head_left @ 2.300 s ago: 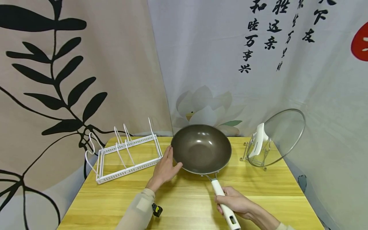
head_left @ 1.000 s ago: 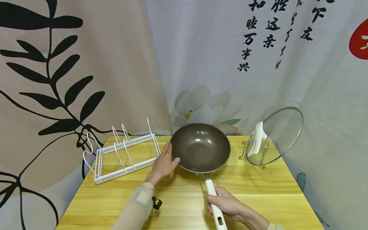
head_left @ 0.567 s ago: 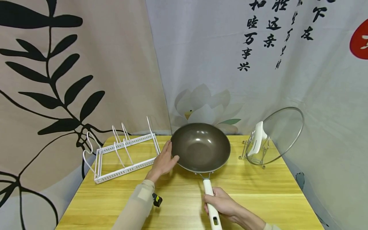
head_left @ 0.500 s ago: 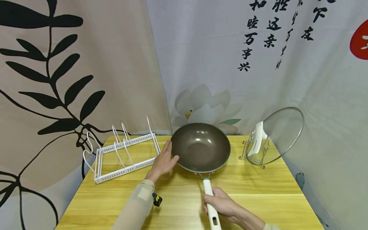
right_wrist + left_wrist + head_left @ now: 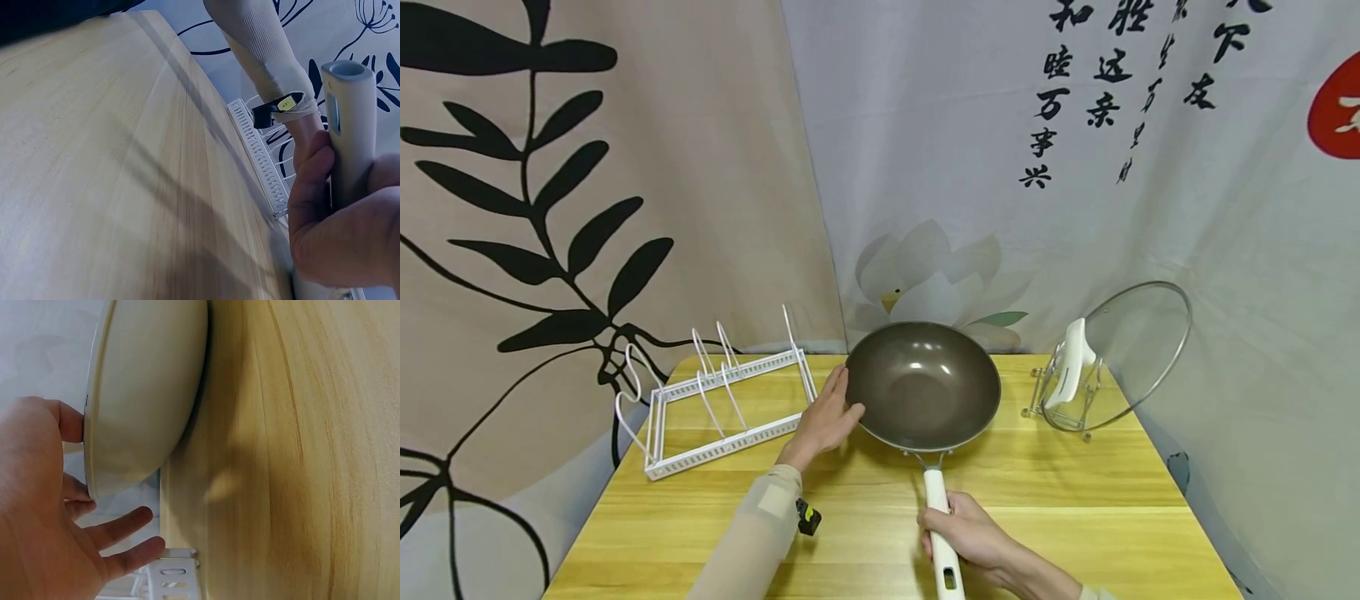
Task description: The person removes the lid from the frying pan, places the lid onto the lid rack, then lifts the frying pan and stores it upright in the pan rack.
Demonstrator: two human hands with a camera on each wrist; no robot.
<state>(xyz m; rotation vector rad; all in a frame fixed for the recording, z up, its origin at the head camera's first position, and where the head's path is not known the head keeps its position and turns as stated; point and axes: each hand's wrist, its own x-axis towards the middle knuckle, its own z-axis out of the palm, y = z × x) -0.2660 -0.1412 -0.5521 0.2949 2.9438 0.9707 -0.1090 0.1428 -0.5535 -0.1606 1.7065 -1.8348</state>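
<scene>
On the bench (image 5: 865, 542) stands one pan (image 5: 925, 387), centrally placed, its one white handle (image 5: 936, 492) towards me. My right hand (image 5: 966, 533) is curled round that handle; my left hand (image 5: 823, 425), fingers spread and mostly straight, touches the rim (image 5: 92, 450). One white rack (image 5: 726, 447) stands to the left; one glass lid (image 5: 1138, 350) sits tilted in one wire stand (image 5: 1027, 412) to the right.

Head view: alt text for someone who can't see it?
A person's right hand grips the white handle of a brown pan on a table; the left hand touches the pan. White rack at left; glass lid in a wire stand at right.
</scene>
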